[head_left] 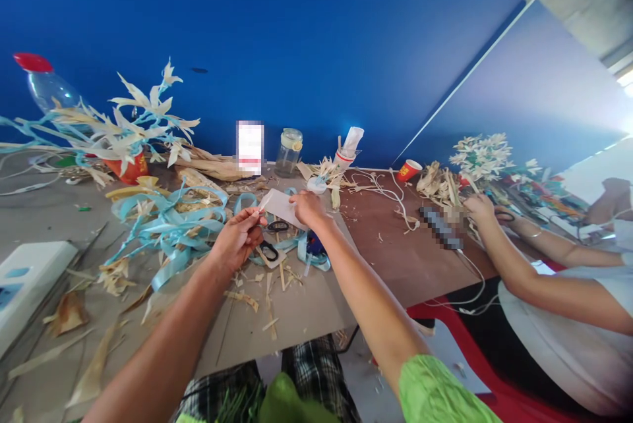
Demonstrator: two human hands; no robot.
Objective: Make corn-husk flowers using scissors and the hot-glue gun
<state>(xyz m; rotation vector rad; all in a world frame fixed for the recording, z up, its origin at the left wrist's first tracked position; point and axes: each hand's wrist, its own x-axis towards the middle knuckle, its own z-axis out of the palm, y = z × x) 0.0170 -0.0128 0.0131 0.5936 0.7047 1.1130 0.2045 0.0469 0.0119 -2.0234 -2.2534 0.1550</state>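
Over the middle of the table, a whitish translucent sheet point(279, 205) is stretched between my two hands. My left hand point(238, 237) pinches its left end near the fingertips. At the sheet's upper right edge, my right hand point(310, 209) has its fingers closed on it. Just below the hands lie scissors with black handles point(269, 251), beside light blue ribbon point(171, 228) that spreads to the left. Pale husk scraps point(242, 299) are scattered on the table point(316, 311) beneath my hands.
Husk flowers stand in a red cup point(129, 169) at the left, near a red-capped bottle point(47, 87). Behind are a clear jar point(289, 153) and a red paper cup point(409, 170). Cables point(390, 194) lie to the right, where another person's hands point(481, 209) work.
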